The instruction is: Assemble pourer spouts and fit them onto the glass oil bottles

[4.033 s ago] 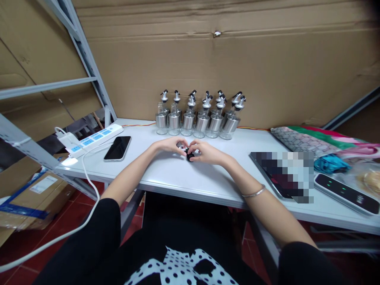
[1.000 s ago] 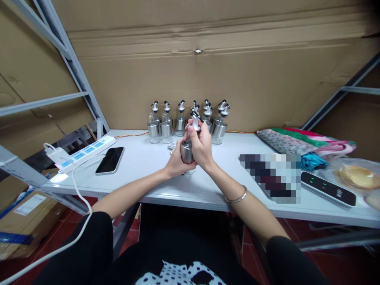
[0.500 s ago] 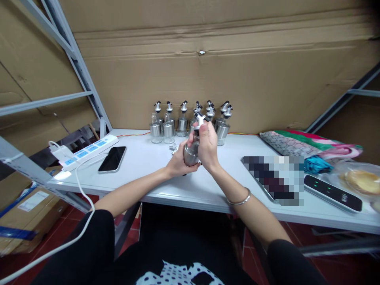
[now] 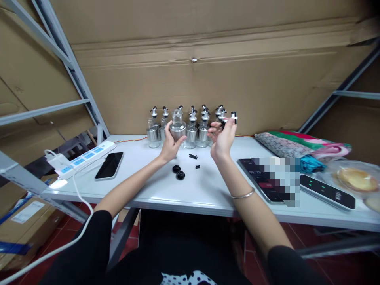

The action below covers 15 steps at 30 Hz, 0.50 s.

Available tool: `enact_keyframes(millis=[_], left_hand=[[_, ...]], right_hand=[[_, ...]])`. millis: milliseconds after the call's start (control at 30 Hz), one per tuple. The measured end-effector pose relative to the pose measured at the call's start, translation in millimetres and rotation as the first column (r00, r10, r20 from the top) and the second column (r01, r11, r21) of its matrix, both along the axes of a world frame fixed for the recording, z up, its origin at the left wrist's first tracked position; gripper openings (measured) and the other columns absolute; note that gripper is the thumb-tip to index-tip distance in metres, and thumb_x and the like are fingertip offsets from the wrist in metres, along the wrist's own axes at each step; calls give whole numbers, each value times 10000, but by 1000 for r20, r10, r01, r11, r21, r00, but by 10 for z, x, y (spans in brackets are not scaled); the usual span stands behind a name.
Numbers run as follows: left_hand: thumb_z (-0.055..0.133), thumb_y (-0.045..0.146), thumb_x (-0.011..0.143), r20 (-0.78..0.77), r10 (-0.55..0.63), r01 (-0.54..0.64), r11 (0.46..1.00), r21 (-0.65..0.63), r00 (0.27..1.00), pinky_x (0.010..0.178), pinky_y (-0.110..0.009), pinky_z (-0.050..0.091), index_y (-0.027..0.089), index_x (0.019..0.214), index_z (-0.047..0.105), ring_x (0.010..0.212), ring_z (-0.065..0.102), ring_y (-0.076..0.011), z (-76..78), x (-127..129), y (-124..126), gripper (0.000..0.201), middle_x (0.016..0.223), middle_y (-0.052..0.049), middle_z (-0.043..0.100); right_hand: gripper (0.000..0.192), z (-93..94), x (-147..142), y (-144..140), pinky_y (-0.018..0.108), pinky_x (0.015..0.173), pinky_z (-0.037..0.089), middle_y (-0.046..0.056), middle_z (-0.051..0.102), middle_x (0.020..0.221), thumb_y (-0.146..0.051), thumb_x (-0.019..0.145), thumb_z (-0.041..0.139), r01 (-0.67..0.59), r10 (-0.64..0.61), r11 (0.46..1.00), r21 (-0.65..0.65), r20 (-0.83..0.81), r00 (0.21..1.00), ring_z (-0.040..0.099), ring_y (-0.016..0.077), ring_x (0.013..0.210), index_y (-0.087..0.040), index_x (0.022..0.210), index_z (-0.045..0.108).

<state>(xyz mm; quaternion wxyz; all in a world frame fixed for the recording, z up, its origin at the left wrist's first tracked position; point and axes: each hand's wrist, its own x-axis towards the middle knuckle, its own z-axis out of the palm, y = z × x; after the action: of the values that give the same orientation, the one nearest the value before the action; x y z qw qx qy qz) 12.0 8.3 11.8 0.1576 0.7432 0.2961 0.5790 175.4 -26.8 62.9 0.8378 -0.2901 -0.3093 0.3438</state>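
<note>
My left hand (image 4: 168,144) holds a glass bottle with a steel base (image 4: 177,126), raised above the white table (image 4: 208,190); the bottle's neck has no top on it. My right hand (image 4: 222,139) is lifted apart from it, pinching a small pourer spout (image 4: 232,116) at the fingertips. Under my hands lie two black round stoppers (image 4: 178,172) and some small black parts (image 4: 194,159) on the table. A row of several matching bottles with spouts (image 4: 196,126) stands at the back against the cardboard.
A black phone (image 4: 109,165) and a white power strip (image 4: 83,155) lie at the left. To the right are a tablet (image 4: 255,176), a black remote-like device (image 4: 326,190), folded fabric (image 4: 297,144) and bagged bread (image 4: 353,177). Metal shelf struts (image 4: 74,75) flank the table.
The spout has come off the bottle: my hands have separated, left keeping the bottle, right moving away to the right with the spout. Four seconds ago both hands handled small black parts on the table.
</note>
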Motion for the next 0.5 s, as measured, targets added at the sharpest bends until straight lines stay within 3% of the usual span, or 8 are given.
enact_keyframes(millis=[200,500], left_hand=[[574,229,855,-58,42,-51,985,-165,997,1157,-446,196,237,1366,125,1377,278,-249,12,46,523,681,1440,-144,265],[554,108,796,-135,106,-141,946,-290,985,1151,-408,213,124,1287,246,1346,315,-261,-288,113,672,580,1360,-186,306]], right_hand=[[303,-18,10,15,151,381,424,-99,583,584,-518,855,493,-75,75,997,-36,14,997,545,52,411,-242,902,377],[263,-82,-33,41,164,361,404,-92,594,582,-469,859,494,-102,107,993,-52,111,988,562,70,430,-238,899,375]])
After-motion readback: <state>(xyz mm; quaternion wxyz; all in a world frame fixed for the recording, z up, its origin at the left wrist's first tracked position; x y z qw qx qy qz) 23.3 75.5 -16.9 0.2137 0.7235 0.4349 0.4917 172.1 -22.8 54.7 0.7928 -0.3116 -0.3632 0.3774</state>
